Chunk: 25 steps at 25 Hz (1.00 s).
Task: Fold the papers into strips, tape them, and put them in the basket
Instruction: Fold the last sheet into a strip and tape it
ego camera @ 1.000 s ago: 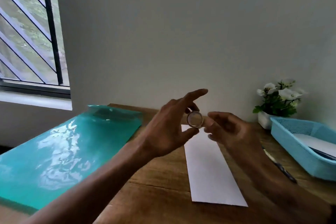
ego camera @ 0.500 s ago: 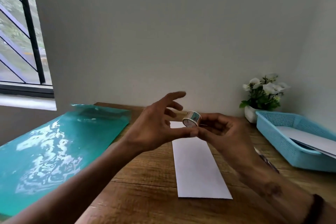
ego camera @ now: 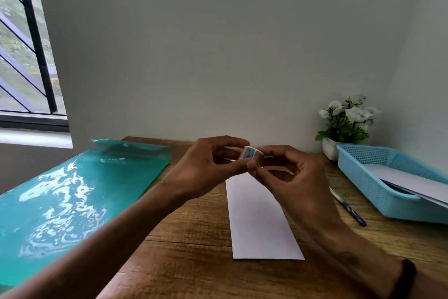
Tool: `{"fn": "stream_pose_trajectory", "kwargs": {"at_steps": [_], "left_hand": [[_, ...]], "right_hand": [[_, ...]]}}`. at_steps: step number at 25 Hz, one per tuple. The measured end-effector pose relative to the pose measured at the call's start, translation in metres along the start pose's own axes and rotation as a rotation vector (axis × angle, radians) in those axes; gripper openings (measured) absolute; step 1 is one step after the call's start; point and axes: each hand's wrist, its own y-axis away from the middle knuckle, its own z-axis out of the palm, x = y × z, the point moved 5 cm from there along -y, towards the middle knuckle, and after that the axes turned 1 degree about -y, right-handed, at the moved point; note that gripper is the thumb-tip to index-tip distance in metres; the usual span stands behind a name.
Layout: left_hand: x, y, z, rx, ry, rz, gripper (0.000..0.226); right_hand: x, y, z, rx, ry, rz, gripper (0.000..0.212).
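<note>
A small roll of tape (ego camera: 252, 153) is held up above the table between both hands. My left hand (ego camera: 206, 167) has its fingers curled around the roll's left side, thumb underneath. My right hand (ego camera: 293, 177) pinches the roll's right side with thumb and fingertips. Below the hands a white paper folded into a long strip (ego camera: 259, 221) lies flat on the wooden table (ego camera: 194, 262). At the right stands a light blue basket (ego camera: 363, 177) with white paper (ego camera: 412, 182) lying in it.
A glossy teal plastic sheet (ego camera: 60, 201) covers the table's left part. A blue pen (ego camera: 351, 213) lies between the strip and the basket. A white pot of white flowers (ego camera: 344, 124) stands at the back right by the wall. A barred window is at the far left.
My left hand's fingers, spread open a second ago, have curled in around the tape roll. Both hands have dropped a little and the roll has turned on its side.
</note>
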Motion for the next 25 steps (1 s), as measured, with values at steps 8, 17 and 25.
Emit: {"fn": "stream_pose_trajectory", "kwargs": {"at_steps": [8, 17, 25], "left_hand": [[0.002, 0.003, 0.004, -0.017, 0.083, -0.06, 0.036], [-0.011, 0.003, 0.0, 0.02, 0.344, -0.208, 0.05], [-0.001, 0.004, 0.003, 0.047, 0.201, -0.047, 0.057]], "right_hand": [[0.001, 0.001, -0.005, 0.069, 0.091, -0.092, 0.039], [0.001, 0.005, 0.002, 0.003, 0.132, -0.167, 0.049], [-0.005, 0.003, 0.001, 0.031, -0.024, -0.111, 0.028]]}}
